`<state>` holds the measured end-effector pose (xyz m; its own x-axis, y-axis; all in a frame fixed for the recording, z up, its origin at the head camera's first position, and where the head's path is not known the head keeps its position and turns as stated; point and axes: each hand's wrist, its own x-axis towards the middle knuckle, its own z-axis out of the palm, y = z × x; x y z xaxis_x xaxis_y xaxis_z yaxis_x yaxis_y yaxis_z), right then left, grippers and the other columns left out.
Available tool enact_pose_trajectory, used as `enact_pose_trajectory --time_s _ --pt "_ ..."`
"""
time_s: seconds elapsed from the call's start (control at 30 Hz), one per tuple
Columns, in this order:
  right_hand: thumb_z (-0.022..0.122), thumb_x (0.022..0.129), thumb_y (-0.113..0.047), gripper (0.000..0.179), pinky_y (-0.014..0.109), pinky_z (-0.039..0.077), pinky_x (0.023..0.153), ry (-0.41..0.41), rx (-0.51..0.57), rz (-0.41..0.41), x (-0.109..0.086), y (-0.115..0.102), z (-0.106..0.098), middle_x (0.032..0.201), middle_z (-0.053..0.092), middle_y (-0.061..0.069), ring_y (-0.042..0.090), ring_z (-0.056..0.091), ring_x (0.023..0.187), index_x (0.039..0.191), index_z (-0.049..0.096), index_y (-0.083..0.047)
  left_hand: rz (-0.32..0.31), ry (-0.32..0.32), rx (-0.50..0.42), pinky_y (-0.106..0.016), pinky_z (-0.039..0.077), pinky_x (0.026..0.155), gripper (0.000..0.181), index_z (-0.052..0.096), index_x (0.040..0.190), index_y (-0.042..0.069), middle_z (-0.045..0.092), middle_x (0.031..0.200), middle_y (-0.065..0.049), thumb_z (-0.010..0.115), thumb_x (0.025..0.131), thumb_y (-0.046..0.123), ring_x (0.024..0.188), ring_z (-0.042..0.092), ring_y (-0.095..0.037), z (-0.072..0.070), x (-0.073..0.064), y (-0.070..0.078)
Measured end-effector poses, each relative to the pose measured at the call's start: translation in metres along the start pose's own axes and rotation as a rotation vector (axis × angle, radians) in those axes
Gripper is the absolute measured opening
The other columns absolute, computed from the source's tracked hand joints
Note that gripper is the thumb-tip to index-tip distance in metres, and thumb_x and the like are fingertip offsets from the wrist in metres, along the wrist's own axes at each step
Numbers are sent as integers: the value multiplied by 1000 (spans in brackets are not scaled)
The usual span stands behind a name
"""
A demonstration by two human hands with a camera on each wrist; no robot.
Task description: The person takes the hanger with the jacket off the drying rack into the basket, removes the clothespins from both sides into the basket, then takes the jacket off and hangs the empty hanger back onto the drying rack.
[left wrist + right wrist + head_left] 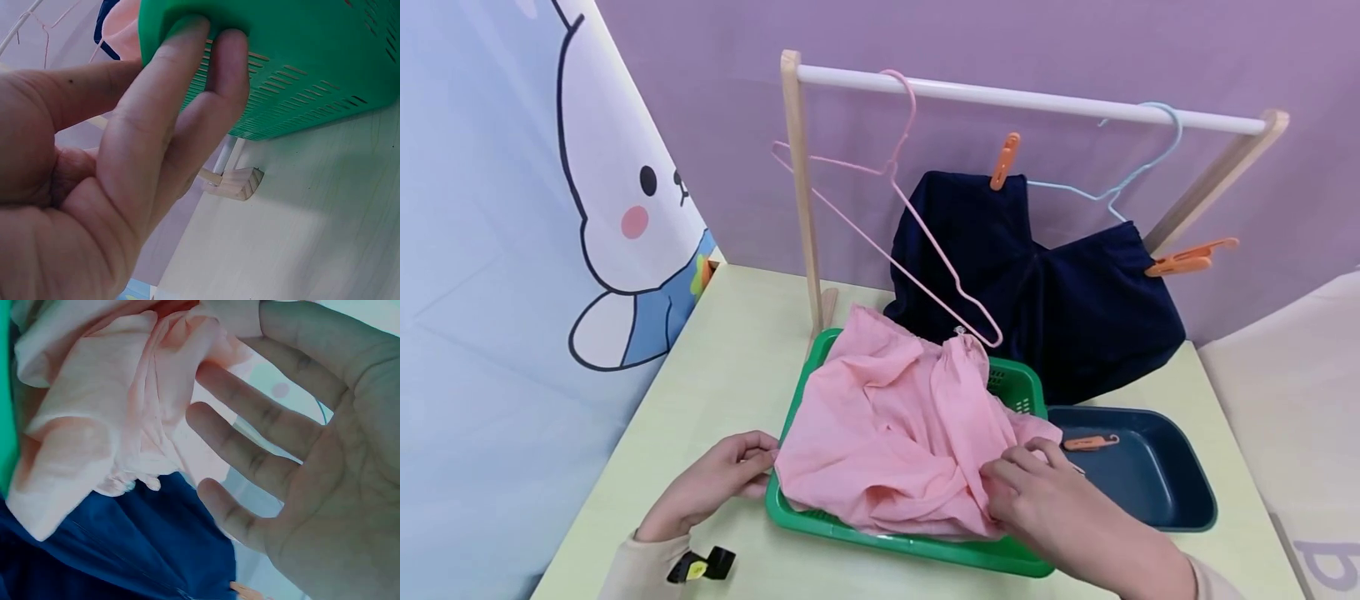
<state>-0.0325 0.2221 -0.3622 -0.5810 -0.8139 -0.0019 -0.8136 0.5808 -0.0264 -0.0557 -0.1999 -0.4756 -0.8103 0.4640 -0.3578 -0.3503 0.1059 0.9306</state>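
Observation:
A crumpled pink garment is heaped in a green basket and spills over its right rim. At the basket's left side, my left hand grips the rim. The left wrist view shows two fingers hooked under the lip, against the slotted wall. My right hand is over the basket's right front part and pinches the pink cloth between thumb and index finger. In the right wrist view the other fingers spread out beside the fabric.
Behind stands a rack with a white rail, an unloaded pink hanger and a blue hanger. Navy shorts hang there with orange clothespins. A dark tray holding an orange clothespin is right of the basket.

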Motion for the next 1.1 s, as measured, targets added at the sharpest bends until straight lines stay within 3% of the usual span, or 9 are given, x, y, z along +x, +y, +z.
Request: enact_pose_trajectory --time_s 0.17,0.33,0.43,0.53,0.67,0.73,0.9,1.0,1.1 --pt "85 81 -24 20 53 47 91 -96 34 28 6 7 12 115 68 -1 24 58 107 98 76 -29 0 -1 -4 -33 59 78 28 53 119 -13 65 107 -14 48 107 12 95 68 -22 -1 1 -1" --pt "81 87 -24 44 71 42 95 -239 183 119 18 20 24 146 50 14 45 45 131 128 67 -34 15 -4 13 -33 59 79 29 52 120 -14 65 108 -14 46 106 10 96 68 -22 -1 1 -2" --pt "75 92 -20 53 71 42 95 -313 291 161 31 25 30 155 39 16 49 38 135 139 59 -35 17 -7 17 -32 58 78 29 52 120 -15 65 107 -14 46 106 10 96 67 -22 -2 1 -2" --pt "72 94 -16 53 65 43 98 -361 316 125 46 29 40 156 36 16 46 40 135 141 56 -33 14 -8 15 -32 59 78 30 52 121 -14 64 107 -14 47 106 11 95 67 -22 -2 1 -2" --pt "74 92 -14 40 55 44 102 -380 243 -6 67 34 56 145 50 13 31 51 125 128 63 -27 9 -10 1 -33 59 78 32 53 122 -14 64 108 -14 48 107 14 96 67 -22 -1 1 -2" --pt "74 91 -13 30 44 48 97 -384 203 -51 76 36 65 133 57 9 21 58 109 117 66 -25 11 -11 -5 -33 59 79 32 53 122 -14 64 109 -15 49 107 15 96 67 -22 -1 1 -1" --pt "76 88 -7 28 20 47 66 -480 171 6 90 36 79 116 60 5 10 49 68 103 64 -26 12 -4 2 -33 59 78 33 54 121 -13 65 109 -14 49 107 16 96 67 -22 0 0 -1" --pt "76 88 -6 27 22 48 69 -492 150 32 92 32 74 110 61 3 10 49 70 100 64 -27 7 0 9 -32 59 78 32 54 121 -12 64 109 -14 49 107 16 96 67 -22 0 0 -1" --pt "77 87 -6 25 26 49 76 -489 151 45 89 24 51 97 59 -1 12 51 79 96 65 -25 7 -2 8 -32 59 78 32 53 121 -12 64 110 -14 48 107 15 97 67 -22 -1 0 -1"
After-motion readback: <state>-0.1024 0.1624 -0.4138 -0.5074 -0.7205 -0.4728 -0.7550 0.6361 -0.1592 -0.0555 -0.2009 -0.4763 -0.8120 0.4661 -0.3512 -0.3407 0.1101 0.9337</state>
